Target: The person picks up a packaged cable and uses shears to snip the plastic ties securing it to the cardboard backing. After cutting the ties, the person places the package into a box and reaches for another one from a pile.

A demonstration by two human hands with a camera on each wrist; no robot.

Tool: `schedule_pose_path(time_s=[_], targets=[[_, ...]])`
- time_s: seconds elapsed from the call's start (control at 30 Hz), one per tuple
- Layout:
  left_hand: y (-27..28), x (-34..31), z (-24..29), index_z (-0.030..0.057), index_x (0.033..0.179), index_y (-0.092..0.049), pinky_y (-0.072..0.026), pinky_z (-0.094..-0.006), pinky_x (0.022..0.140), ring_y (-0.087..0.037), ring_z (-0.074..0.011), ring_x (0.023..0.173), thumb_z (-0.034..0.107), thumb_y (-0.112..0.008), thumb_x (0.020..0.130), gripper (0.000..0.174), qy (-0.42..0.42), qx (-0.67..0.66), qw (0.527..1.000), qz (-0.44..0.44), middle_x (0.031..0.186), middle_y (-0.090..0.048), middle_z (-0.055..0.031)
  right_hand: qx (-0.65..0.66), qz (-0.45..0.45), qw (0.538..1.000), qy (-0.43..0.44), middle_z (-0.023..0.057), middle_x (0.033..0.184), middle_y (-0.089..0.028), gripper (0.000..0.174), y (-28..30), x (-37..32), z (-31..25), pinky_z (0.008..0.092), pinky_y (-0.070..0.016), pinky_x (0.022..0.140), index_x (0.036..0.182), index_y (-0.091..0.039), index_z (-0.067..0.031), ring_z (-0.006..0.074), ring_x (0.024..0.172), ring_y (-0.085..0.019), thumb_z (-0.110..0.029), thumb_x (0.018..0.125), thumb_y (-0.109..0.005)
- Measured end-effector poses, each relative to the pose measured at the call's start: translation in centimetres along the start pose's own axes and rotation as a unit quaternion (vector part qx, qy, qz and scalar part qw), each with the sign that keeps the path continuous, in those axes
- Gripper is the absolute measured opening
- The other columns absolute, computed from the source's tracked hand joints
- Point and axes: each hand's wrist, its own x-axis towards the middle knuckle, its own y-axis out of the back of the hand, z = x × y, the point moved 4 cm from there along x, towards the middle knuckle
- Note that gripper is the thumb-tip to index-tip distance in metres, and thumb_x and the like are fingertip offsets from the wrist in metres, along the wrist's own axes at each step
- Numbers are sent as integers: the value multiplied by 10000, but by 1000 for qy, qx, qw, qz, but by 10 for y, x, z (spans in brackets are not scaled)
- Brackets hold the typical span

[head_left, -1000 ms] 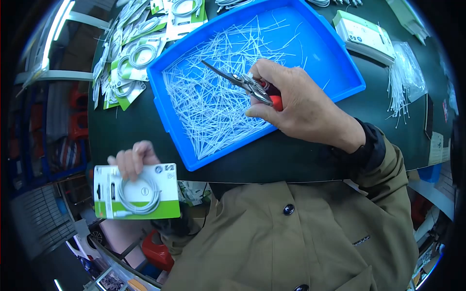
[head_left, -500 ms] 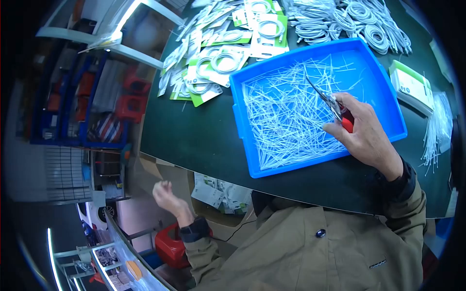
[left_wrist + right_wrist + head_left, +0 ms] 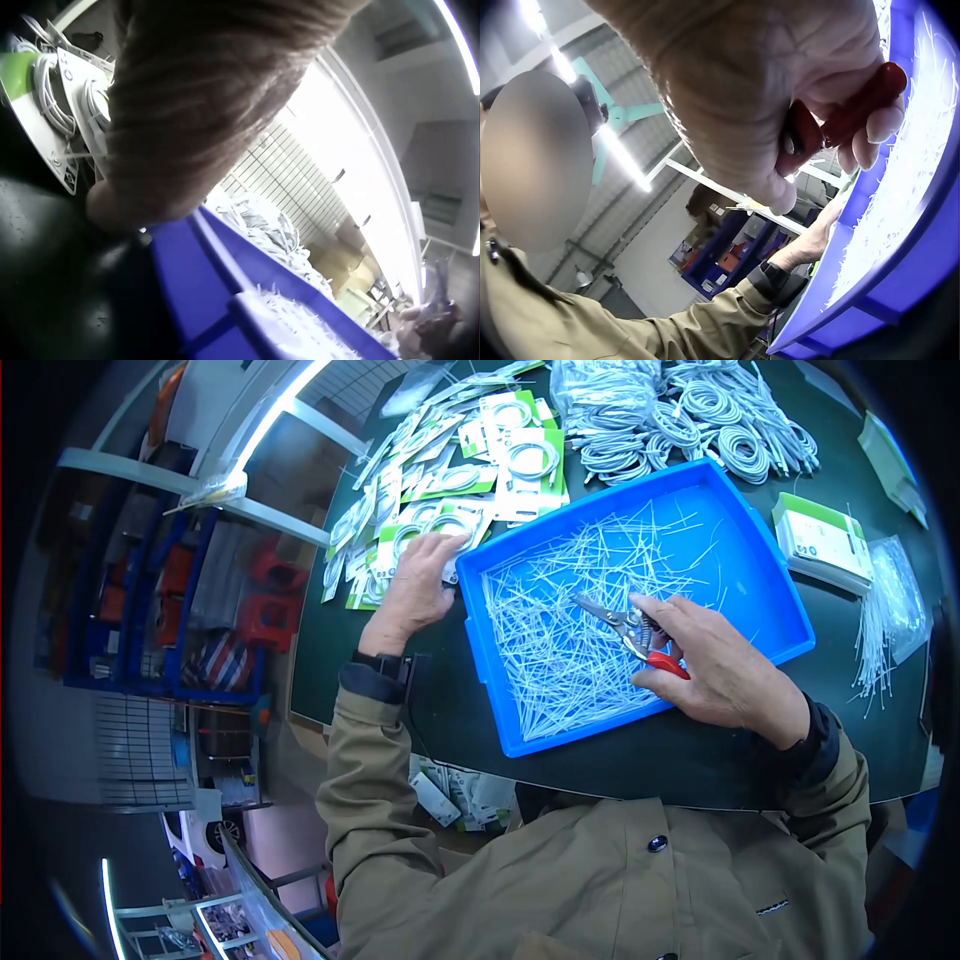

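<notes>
In the head view my left hand [image 3: 415,590] reaches over the near edge of a heap of carded cables [image 3: 530,460], fingers extended and thumb apart. Each card is white and green with a coiled grey cable. From the left wrist the hand's back hides its fingertips, beside the upright cards [image 3: 49,112]. My right hand [image 3: 715,670] holds red-handled snips [image 3: 625,628] with a coil spring, their blades pointing left over a blue tray [image 3: 478,645]. Thin white plastic strips [image 3: 560,650] cover much of the tray's bottom. The red handles [image 3: 855,109] lie within the curled fingers in the right wrist view.
Bundles of coiled grey cables [image 3: 710,410] lie behind the tray. To its right stand a stack of white-green cards [image 3: 825,545] and a bag of white ties [image 3: 895,600]. An open box of packets [image 3: 465,795] sits below the table's front edge.
The left hand held a carded cable, then was without it beyond the table's front edge, and now is up at the heap. The right hand keeps the snips over the tray. The head view has shifted.
</notes>
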Motion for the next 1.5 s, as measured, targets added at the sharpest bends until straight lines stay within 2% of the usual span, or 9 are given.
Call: schedule_pose_path(time_s=[0.27,0.53,0.7,0.83,0.93,1.0,1.23,1.33,1.5], targets=[[-21,11,-23,57,1408,-569,-466,-515,1056,-553,-433,1191,-34,-670,799,624,2,52,999,1,1192,-594,-207,24,43,998,38,197,1089,-647,735,-1,0,7,459,-501,918,1524,-486,50,367,1014,-633,-307,953,-778],[10,-11,-35,29,1390,-570,-497,-499,1038,-599,-413,1150,142,-746,900,533,160,-6,987,14,1191,-623,-223,14,31,998,46,221,1107,-662,699,-5,1,6,463,-516,907,1500,-510,63,367,1019,-649,-358,995,-749],[6,-26,-44,-32,1437,-534,-506,-520,1014,-653,-459,1125,83,-629,982,479,102,82,982,138,1239,-669,-281,19,17,999,39,219,1067,-670,673,-6,2,0,467,-522,868,1488,-542,45,366,967,-659,-354,991,-760],[58,-23,-11,-85,1453,-463,-559,-471,970,-719,-436,1115,92,-569,1047,455,208,16,954,214,1261,-696,-288,11,20,999,45,212,1028,-669,634,-5,0,-1,468,-527,825,1462,-586,22,363,919,-664,-355,987,-771],[77,-37,10,-81,1457,-457,-557,-460,994,-718,-356,1145,87,-552,1037,462,250,-257,879,315,1293,-668,-241,-12,18,999,39,205,1005,-657,611,-5,-2,-5,457,-527,795,1455,-604,3,353,893,-657,-347,984,-775],[77,-46,47,-69,1459,-454,-584,-417,987,-715,-265,1158,56,-505,1020,459,252,-490,756,353,1309,-650,-205,-10,34,998,54,198,989,-648,611,-10,-2,-5,450,-525,776,1459,-605,-10,348,873,-650,-345,979,-782],[45,-90,151,-59,1457,-514,-620,-428,976,-737,-314,1159,230,-495,1087,470,282,-750,521,295,1317,-684,-210,4,44,997,63,160,1021,-635,673,-14,-10,-16,428,-522,802,1502,-590,-49,328,903,-635,-222,901,-839],[34,-88,176,-38,1447,-528,-627,-429,959,-737,-307,1160,277,-504,1100,469,312,-763,479,302,1298,-697,-194,-57,55,995,68,160,1041,-639,702,-16,-14,-21,433,-524,796,1514,-581,-67,326,913,-633,-219,885,-855],[19,-87,184,-21,1474,-493,-628,-433,964,-735,-303,1162,285,-492,1106,479,363,-713,512,312,1328,-678,-190,-108,114,982,106,160,969,-608,661,-18,-15,-20,445,-514,704,1465,-599,-27,332,866,-621,-272,905,-851]])
